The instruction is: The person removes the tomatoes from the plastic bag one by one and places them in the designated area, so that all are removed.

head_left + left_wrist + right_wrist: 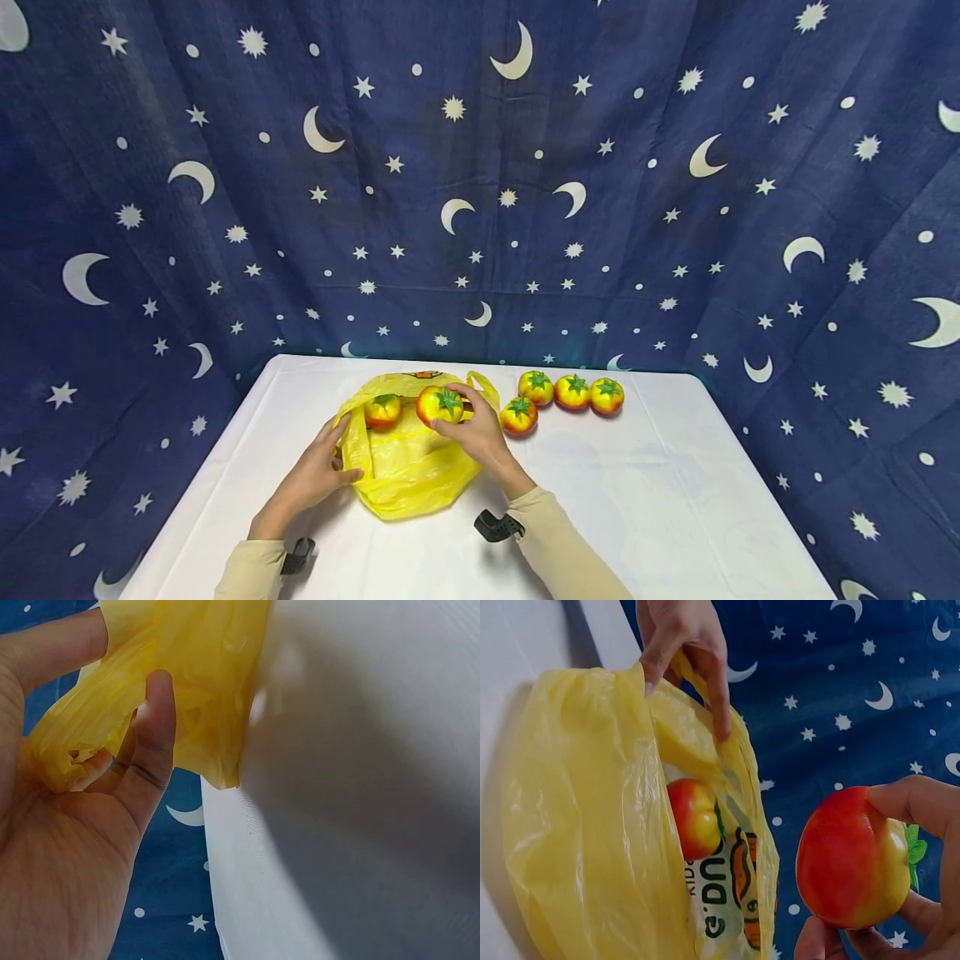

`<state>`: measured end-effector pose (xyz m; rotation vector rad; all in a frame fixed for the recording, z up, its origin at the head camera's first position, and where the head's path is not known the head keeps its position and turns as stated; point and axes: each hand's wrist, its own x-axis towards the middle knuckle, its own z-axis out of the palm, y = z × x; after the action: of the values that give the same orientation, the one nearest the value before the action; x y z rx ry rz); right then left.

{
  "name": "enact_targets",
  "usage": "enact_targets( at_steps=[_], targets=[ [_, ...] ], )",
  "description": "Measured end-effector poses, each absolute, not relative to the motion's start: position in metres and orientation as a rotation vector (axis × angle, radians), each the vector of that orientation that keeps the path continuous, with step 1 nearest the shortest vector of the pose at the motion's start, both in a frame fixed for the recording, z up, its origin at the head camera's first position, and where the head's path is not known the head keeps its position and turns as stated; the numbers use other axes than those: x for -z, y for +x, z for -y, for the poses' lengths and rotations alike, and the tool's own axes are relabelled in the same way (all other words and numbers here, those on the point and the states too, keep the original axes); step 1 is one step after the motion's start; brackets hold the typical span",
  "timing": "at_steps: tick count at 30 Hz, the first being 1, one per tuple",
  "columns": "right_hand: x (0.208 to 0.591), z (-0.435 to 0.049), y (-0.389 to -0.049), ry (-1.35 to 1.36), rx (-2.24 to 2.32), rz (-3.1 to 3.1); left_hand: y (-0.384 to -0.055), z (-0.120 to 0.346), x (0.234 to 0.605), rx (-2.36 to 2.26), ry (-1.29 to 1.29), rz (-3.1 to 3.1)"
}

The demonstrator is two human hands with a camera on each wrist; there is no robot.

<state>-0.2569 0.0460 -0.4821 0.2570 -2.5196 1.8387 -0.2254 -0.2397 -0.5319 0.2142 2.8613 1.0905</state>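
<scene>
A yellow plastic bag (412,479) lies on the white table with its mouth spread apart. My left hand (311,473) grips the left edge of that mouth; in the left wrist view bunched plastic runs between the fingers (159,712). Inside the bag sits one red-and-yellow toy tomato (694,819), near dark printed lettering. A second toy tomato (851,859), with a green leafy top, is held between the thumb and fingers of my right hand (480,432). In the head view this tomato overlaps the bag's opening.
Several more toy tomatoes (572,392) stand grouped on the table to the right of the bag. One of them, the nearest tomato (519,417), is close beside my right hand. A dark blue curtain (480,208) with moons and stars hangs behind the table (675,500).
</scene>
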Motion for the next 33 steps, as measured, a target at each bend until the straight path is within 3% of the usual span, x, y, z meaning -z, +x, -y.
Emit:
enact_targets(
  at_steps=[33],
  targets=[
    [0.485,-0.109,-0.260,0.080,-1.755,2.508,-0.222,0.238,0.529,-1.065,0.213,-2.873]
  ],
)
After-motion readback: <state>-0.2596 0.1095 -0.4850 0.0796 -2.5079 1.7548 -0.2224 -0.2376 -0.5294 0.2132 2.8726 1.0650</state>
